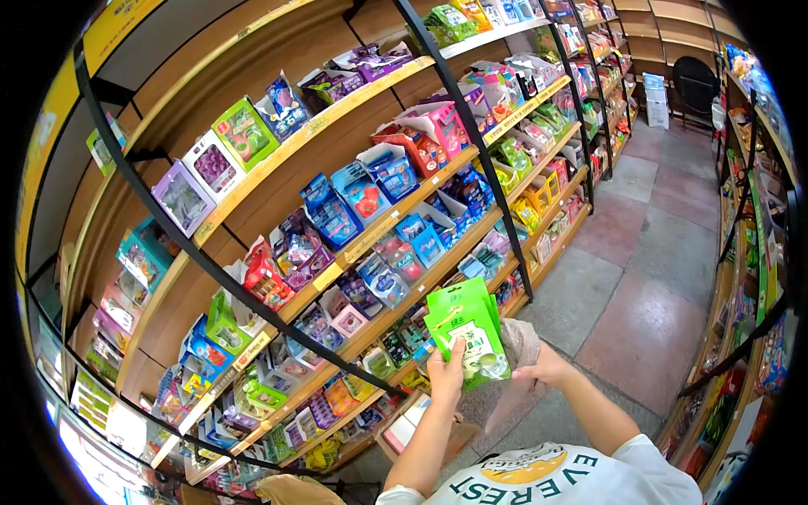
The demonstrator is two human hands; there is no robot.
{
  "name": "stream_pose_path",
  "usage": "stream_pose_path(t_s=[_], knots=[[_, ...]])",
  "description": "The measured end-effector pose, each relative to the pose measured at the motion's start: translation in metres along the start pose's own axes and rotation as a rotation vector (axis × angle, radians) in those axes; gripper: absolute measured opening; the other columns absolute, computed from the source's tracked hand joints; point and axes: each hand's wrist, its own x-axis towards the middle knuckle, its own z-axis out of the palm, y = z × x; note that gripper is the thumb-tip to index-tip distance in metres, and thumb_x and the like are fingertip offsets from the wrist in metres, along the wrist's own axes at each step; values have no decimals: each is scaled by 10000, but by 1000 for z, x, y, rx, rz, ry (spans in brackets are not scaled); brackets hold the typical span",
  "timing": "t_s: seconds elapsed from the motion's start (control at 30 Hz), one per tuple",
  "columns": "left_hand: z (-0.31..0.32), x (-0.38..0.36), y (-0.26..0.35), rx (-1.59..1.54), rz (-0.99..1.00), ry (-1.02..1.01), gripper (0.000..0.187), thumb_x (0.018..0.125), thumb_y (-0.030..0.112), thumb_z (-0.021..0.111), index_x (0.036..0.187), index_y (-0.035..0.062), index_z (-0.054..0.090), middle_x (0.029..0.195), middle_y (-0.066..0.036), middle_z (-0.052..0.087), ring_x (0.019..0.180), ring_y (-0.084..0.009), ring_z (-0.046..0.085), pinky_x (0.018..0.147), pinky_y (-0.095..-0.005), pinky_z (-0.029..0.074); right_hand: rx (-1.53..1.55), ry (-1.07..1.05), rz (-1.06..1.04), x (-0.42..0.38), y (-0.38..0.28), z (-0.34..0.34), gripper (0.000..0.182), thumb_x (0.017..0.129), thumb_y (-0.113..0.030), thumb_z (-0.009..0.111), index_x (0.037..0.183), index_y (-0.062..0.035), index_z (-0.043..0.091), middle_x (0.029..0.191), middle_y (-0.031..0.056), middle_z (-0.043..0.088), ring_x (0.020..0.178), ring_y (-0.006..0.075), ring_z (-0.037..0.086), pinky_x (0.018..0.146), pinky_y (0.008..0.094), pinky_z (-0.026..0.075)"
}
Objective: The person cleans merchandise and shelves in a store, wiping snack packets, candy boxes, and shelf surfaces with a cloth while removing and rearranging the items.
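My left hand (446, 370) is closed around a few flat bright-green snack packets (463, 316), its thumb pressed on the front one. They overlap like a small fan, and the front one has white lettering and a round picture near its bottom. My right hand (545, 367) grips a greyish-brown cloth (520, 337), which lies against the right edge of the packets and hangs down below them. The fingers behind the packets and the cloth are hidden.
Wooden shelves (370, 240) with black metal posts (480, 143) rise on the left, full of boxed and bagged snacks. More stocked shelves (715, 337) line the right. A tiled aisle (648, 244) runs between them to a black chair (695, 82). An open cardboard box (425, 429) stands low beside me.
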Motion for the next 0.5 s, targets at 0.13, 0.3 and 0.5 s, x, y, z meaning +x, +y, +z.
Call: stream_pose_path(t_s=[0.13, 0.3, 0.5], knots=[[10, 18, 1, 128, 76, -34, 226, 828, 176, 576, 969, 0, 555, 902, -67, 606, 772, -122, 574, 684, -250, 463, -110, 20, -46, 16, -28, 4, 890, 569, -137, 783, 1295, -30, 280, 1270, 87, 385, 1178, 180, 346, 995, 314, 248], [42, 55, 28, -124, -131, -2, 342, 846, 169, 536, 1111, -37, 465, 1045, -103, 557, 905, -170, 554, 775, -293, 448, 211, 11, -70, 47, -34, -22, 804, 616, -91, 744, 1282, -28, 298, 1255, 73, 403, 1158, 170, 365, 982, 308, 266], [66, 131, 17, -345, -152, -278, 311, 889, 200, 454, 1110, -19, 443, 982, -109, 579, 820, -185, 597, 689, -307, 498, -55, 326, -50, 115, -46, -52, 483, 675, -2, 646, 1127, -23, 474, 1048, 52, 552, 924, 144, 531, 836, 298, 415]])
